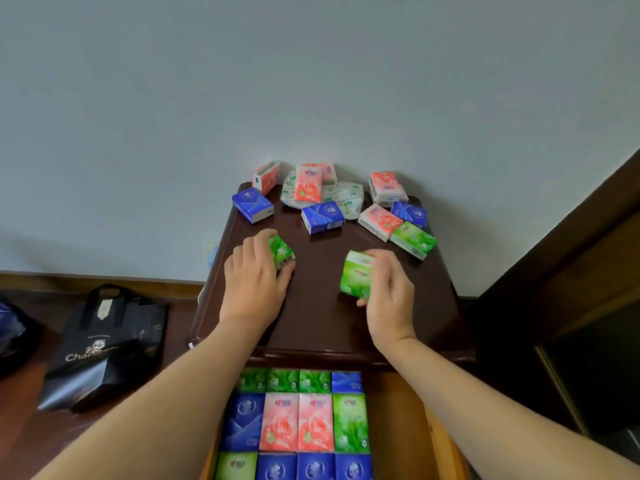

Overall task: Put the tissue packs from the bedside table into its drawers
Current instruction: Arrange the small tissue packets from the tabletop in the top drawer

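Note:
On the dark wooden bedside table, my left hand grips a green tissue pack and my right hand grips another green tissue pack. Further back lie several loose packs: blue ones, pink ones, a green one and white ones. Below the table's front edge the top drawer stands pulled out, with rows of green, blue and pink packs laid flat inside.
A black paper shopping bag stands on the wooden floor left of the table. A dark blue bag shows at the left edge. Dark wooden furniture rises on the right. A pale wall is behind the table.

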A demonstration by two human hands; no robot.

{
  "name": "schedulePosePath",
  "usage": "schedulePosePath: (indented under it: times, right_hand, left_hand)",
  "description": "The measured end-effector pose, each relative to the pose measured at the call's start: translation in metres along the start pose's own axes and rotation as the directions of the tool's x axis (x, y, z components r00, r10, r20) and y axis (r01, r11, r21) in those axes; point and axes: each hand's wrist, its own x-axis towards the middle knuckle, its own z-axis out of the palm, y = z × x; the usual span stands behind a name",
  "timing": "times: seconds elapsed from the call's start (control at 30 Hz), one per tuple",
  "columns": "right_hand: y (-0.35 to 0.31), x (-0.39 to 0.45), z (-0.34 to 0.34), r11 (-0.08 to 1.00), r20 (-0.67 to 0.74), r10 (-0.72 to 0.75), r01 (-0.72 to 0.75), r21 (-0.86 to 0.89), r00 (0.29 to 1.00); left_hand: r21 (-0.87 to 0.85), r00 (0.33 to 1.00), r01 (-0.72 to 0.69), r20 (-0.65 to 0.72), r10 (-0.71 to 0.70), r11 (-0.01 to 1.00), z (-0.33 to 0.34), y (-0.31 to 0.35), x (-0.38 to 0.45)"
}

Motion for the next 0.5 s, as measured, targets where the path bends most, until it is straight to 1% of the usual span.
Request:
schedulePosePath:
  times: [0.03,0.07,0.13,0.2,0.3,0.37,0.43,0.5]
  right_hand:
    - [-0.005,-0.011,-0.011,0.988,-0.043,0.134,-0.130,0.084,0.990]
    - [-0.010,-0.022,-0.023,0.963,-0.053,0.232,-0.222,0.153,0.971]
    - [-0.020,-0.045,-0.049,0.912,0.002,0.349,-0.340,0.231,0.937]
    - [-0.025,-0.070,-0.075,0.865,0.087,0.429,-0.437,0.248,0.899]
    - [-0.024,-0.111,-0.107,0.826,0.194,0.500,-0.532,0.187,0.844]
    - [-0.014,-0.132,-0.118,0.779,0.240,0.578,-0.615,0.122,0.780]
    - [0.001,-0.147,-0.119,0.721,0.226,0.663,-0.690,0.064,0.714]
    - [0.018,-0.155,-0.112,0.682,0.135,0.723,-0.731,0.012,0.677]
  left_hand:
    - [0.010,1.000,0.003,0.016,-0.003,1.000,-0.002,0.001,0.000]
    - [0.019,1.000,-0.001,0.031,0.001,1.000,-0.005,0.003,-0.002]
    - [0.020,0.999,-0.007,0.050,0.006,1.000,-0.012,0.007,-0.013]
    - [-0.009,0.999,0.005,0.054,-0.005,1.000,-0.018,0.015,-0.033]
    - [-0.087,0.997,-0.016,0.076,0.022,0.996,-0.025,0.035,-0.075]
    - [-0.141,0.996,-0.031,0.081,0.043,0.989,-0.031,0.049,-0.105]
    - [-0.185,0.996,-0.011,0.080,0.027,0.983,-0.036,0.063,-0.136]
    - [-0.242,0.994,0.054,0.103,-0.029,0.969,-0.040,0.076,-0.169]
